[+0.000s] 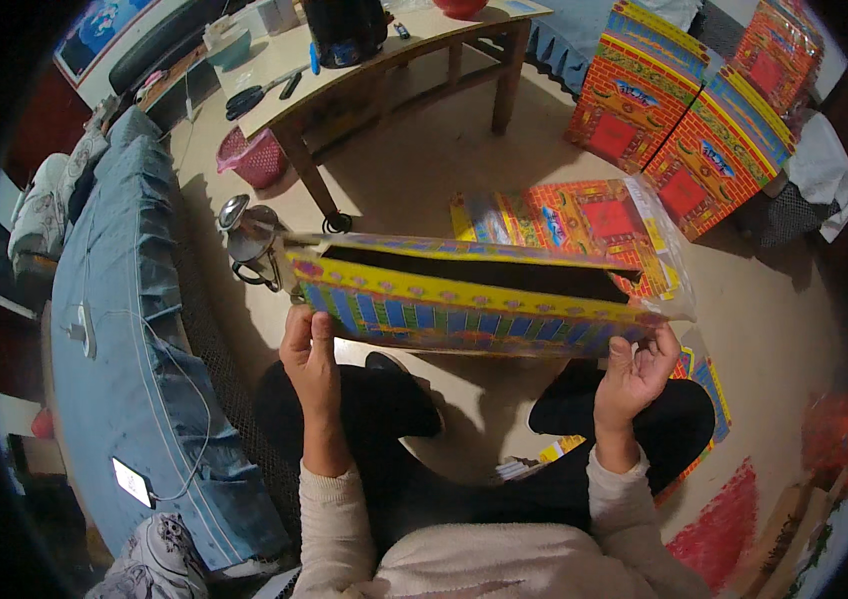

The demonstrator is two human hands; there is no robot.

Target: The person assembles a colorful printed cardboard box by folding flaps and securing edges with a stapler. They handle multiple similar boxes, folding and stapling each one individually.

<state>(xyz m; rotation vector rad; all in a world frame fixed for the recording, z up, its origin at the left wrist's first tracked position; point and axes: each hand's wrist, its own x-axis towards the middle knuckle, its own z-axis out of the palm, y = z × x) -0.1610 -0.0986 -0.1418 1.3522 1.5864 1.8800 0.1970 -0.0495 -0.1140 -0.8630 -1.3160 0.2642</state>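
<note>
I see a seated person holding a long paper box point(474, 299) out over the knees, level with the floor and running left to right across the view. The box is yellow on its upper face with blue and multicoloured stripes on the near side. Its top is open along most of its length; the inside is dark and I cannot tell whether anything is in it.

The left hand point(309, 349) grips the box's left end, fingers closed around the lower corner. The right hand point(636, 371) holds the right end, thumb and fingers pinched on the lower edge. Both hands are in contact with the box; neither is free.

Just behind the box, on the floor, lies a flat sheet point(584, 220) printed in red brick pattern with coloured borders, partly under clear wrap. Farther back to the right stand three folded boxes point(704, 110) in the same print, touching one another. More printed sheets point(704, 399) lie under the right leg.

A metal kettle point(247, 240) stands on the floor at the box's left end, lid on, contents not visible. A pink basket point(252, 158) sits beside the leg of a wooden table point(384, 70); its contents are not discernible. A black container point(344, 30) stands on the table. A blue sofa point(129, 329) runs along the left, with a phone point(132, 482) on a cable lying on it.
</note>
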